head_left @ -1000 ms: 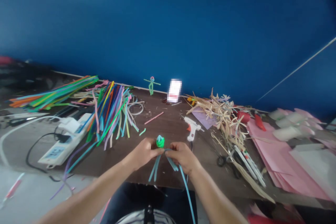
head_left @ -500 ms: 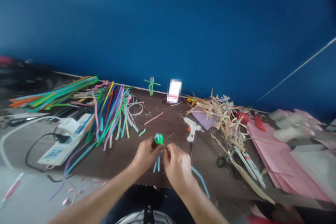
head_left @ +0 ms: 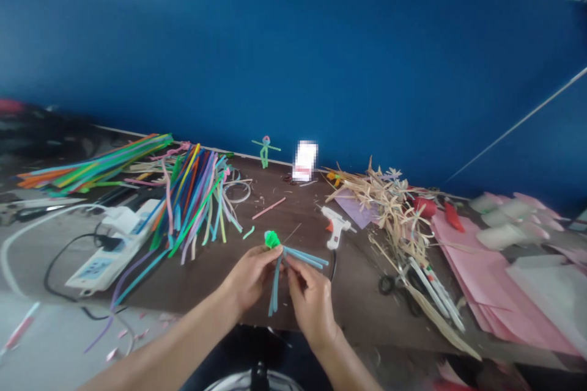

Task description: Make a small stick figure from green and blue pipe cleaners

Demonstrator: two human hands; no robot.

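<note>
My left hand (head_left: 251,274) is closed in a pinch just under the bright green curled top of a small pipe cleaner figure (head_left: 272,239). From it, light blue pipe cleaner strands (head_left: 306,257) stick out to the right, and others hang down between my hands. My right hand (head_left: 312,294) is closed beside it, thumb and fingers pinched at the point where the blue strands meet. The fingers partly hide that joint. A short green pipe cleaner piece (head_left: 248,232) lies behind my left hand. To the right rests a white glue gun (head_left: 337,229).
Bundled pipe cleaners (head_left: 195,201) and a power strip (head_left: 98,272) with cords lie left. A green stick figure (head_left: 265,153) and a blurred-out white rectangle (head_left: 305,160) stand at the wall. Dried straw-like strips (head_left: 385,201), scissors (head_left: 387,283) and pink sheets (head_left: 486,281) fill the right.
The green top has tipped slightly left. Blue strands now extend rightward over my right hand, which has shifted a little lower; the long blue strand by my right wrist no longer shows there.
</note>
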